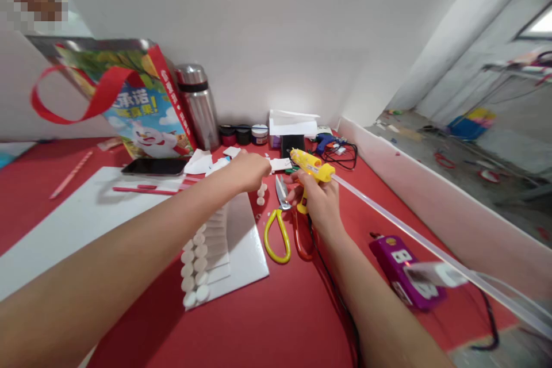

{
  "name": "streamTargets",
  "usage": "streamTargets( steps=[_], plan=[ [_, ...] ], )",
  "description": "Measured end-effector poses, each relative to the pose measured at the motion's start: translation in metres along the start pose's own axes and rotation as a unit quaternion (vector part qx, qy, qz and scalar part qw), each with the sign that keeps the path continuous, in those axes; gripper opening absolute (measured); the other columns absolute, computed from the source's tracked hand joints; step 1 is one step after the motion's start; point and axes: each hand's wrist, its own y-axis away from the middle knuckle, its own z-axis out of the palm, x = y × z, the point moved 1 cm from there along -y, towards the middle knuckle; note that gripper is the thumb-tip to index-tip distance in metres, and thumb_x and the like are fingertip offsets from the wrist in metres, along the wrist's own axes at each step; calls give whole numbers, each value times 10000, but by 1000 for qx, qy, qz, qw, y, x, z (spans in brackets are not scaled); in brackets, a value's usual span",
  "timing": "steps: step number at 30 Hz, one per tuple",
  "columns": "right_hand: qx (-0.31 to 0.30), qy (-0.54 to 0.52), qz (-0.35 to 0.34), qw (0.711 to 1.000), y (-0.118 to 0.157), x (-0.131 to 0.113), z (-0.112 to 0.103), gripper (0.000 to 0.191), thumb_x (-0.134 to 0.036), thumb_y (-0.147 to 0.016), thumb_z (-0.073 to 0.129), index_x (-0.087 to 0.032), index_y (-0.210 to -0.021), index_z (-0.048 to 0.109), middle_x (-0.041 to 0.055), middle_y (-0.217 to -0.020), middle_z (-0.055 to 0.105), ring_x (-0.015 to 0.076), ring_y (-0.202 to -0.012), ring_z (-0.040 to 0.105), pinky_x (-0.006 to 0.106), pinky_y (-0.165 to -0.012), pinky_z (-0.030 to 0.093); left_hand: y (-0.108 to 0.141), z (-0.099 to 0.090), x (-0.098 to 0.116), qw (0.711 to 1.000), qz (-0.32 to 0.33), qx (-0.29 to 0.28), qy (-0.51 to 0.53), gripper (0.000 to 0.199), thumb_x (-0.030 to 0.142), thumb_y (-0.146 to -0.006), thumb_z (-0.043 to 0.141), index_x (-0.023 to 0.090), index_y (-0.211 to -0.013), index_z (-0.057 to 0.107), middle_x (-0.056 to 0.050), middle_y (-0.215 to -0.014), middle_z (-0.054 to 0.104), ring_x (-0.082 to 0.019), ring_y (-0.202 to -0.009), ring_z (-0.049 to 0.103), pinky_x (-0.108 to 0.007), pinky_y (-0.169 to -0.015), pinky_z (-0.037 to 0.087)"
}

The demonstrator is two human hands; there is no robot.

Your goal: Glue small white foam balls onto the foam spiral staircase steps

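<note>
My right hand [321,198] is wrapped round the grip of a yellow hot glue gun [311,165]. A long clear glue stick [397,218] runs out of its back, and its nozzle points to the far left. My left hand [252,169] is closed with fingers curled down; the back of the hand hides the fingertips and anything they hold. Just below it lie several small pale discs [261,194]. Yellow- and red-handled scissors [278,230] lie between my hands. Under my left forearm, rows of white discs [200,264] and pale strips [215,236] rest on a white board [245,236].
A gift bag [150,109], steel thermos [199,106] and phone [155,167] stand or lie at the back left. Small jars [259,134] line the white partition [276,46]. A blue glue gun [325,142] is at the back right, a purple box [403,270] at the right.
</note>
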Motion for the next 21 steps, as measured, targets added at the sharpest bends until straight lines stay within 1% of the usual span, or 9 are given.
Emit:
streamTargets(
  steps=[3, 7, 10, 13, 15, 18, 19, 20, 21],
  plan=[
    [12, -7, 0, 1000, -1, 1, -2, 291, -445, -844, 643, -166, -779, 693, 27, -596, 702, 132, -398, 561, 240, -418, 437, -20, 3, 6, 999, 0, -36, -9, 219, 143, -726, 763, 173, -943, 786, -155, -975, 788, -320, -1005, 719, -369, -902, 464],
    [5, -9, -1, 1000, -3, 4, -2, 286, -444, -849, 647, -179, -756, 696, 32, -598, 710, 145, -414, 576, 248, -429, 451, -26, 13, 8, 999, -4, -51, -15, 178, 140, -705, 799, 175, -879, 787, -154, -920, 790, -324, -986, 734, -371, -913, 472],
    [6, -26, -7, 1000, -3, 7, -1, 271, -437, -849, 659, -183, -760, 689, 46, -715, 757, 139, -425, 586, 251, -426, 458, -31, 16, 8, 999, -1, -43, -15, 170, 128, -667, 819, 163, -829, 783, -168, -892, 787, -346, -963, 740, -403, -920, 480],
    [11, -34, -4, 999, -3, 6, -2, 265, -434, -844, 669, -182, -759, 679, 46, -727, 757, 139, -422, 590, 249, -414, 448, -32, 6, 5, 1000, 2, -5, -11, 139, 106, -692, 760, 145, -825, 771, -191, -921, 781, -363, -971, 733, -415, -903, 487],
    [12, -31, -3, 999, -3, 5, -2, 274, -439, -841, 671, -179, -756, 679, 34, -654, 729, 142, -411, 584, 245, -405, 432, -21, -6, 0, 999, 4, 33, -3, 152, 103, -739, 699, 132, -877, 756, -194, -973, 773, -355, -978, 725, -391, -854, 494],
    [17, -38, 0, 999, -2, 3, -2, 275, -432, -840, 666, -173, -746, 672, 9, -552, 667, 138, -390, 562, 237, -391, 405, 19, -20, -6, 992, 4, 114, 49, 183, 167, -840, 616, 147, -994, 712, -137, -991, 757, -285, -930, 714, -329, -766, 492],
    [13, -44, 1, 999, -1, 2, -1, 278, -427, -841, 663, -171, -733, 665, 2, -527, 647, 133, -384, 553, 233, -390, 399, 38, -19, -7, 975, 8, 175, 139, 144, 189, -836, 641, 159, -963, 702, -96, -916, 749, -251, -855, 707, -307, -728, 486],
    [9, -54, 2, 999, 1, 0, 1, 283, -423, -842, 662, -169, -719, 655, -3, -506, 628, 127, -379, 543, 228, -389, 394, 57, -16, -7, 946, 10, 225, 233, 116, 215, -837, 664, 180, -945, 690, -53, -863, 736, -216, -789, 694, -286, -700, 482],
    [4, -66, 5, 998, 4, -2, 4, 287, -421, -844, 662, -168, -709, 647, -9, -490, 609, 121, -374, 532, 223, -387, 387, 76, -8, -7, 915, 11, 252, 314, 112, 255, -860, 672, 196, -954, 683, -27, -847, 726, -188, -749, 679, -272, -686, 483]
  ],
)
